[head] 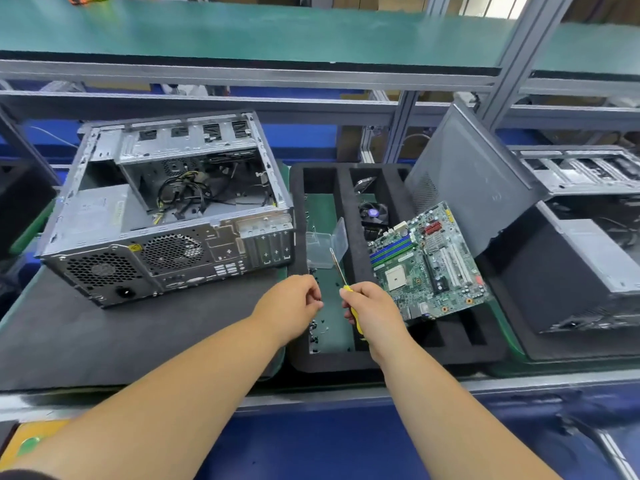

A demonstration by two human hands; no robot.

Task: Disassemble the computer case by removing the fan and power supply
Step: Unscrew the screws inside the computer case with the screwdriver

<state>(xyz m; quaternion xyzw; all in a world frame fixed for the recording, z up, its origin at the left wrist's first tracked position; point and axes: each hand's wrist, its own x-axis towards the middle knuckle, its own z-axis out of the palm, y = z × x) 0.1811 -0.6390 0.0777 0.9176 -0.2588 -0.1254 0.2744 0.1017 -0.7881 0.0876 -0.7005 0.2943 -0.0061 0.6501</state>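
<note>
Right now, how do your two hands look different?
The right hand is closed around a yellow-handled screwdriver, its metal shaft pointing up and away; the left hand holds no tool, its fingertips pinched together. The right hand sits nearer the green motherboard, the left nearer the grey metal computer case. Both hover over the black foam tray.

Two bare forearms reach in from the lower edge, with no sleeves, gloves, watch or rings visible. The left hand (289, 303) and right hand (375, 315) are both uncovered. A dark strip of clothing shows at the bottom-left corner.
</note>
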